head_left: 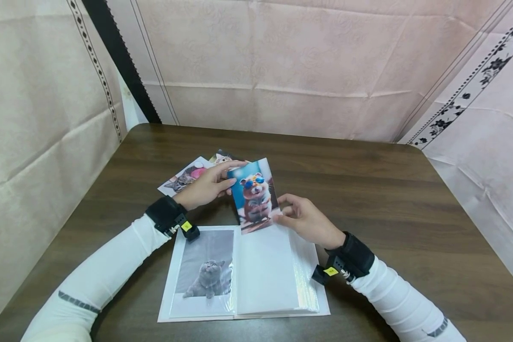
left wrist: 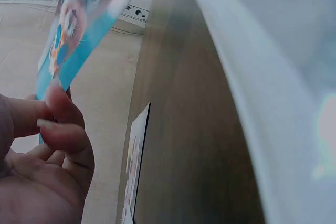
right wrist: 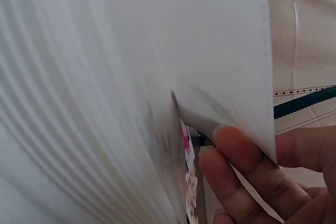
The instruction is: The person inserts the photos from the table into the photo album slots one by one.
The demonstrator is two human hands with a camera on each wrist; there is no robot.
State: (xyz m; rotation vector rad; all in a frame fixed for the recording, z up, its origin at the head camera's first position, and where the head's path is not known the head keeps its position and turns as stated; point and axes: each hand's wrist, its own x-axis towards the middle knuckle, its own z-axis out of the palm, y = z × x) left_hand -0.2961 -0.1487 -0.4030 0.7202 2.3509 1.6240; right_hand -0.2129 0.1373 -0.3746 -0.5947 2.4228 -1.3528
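Observation:
My left hand pinches a photo card of a hamster in sunglasses by its upper left part. That card's lower edge overlaps the top of the right-hand page of an open photo album. With my right hand I pinch the upper corner of a clear-white album sleeve between thumb and fingers. The sleeve bends open there in the right wrist view, with a thin dark card edge at the opening. In the left wrist view, thumb and fingertips meet on the card's blue end.
On the album's left page, a grey cat photo shows in its sleeve. Several loose photos lie on the brown wooden table behind my left hand. Pale patterned cloth hangs around the table.

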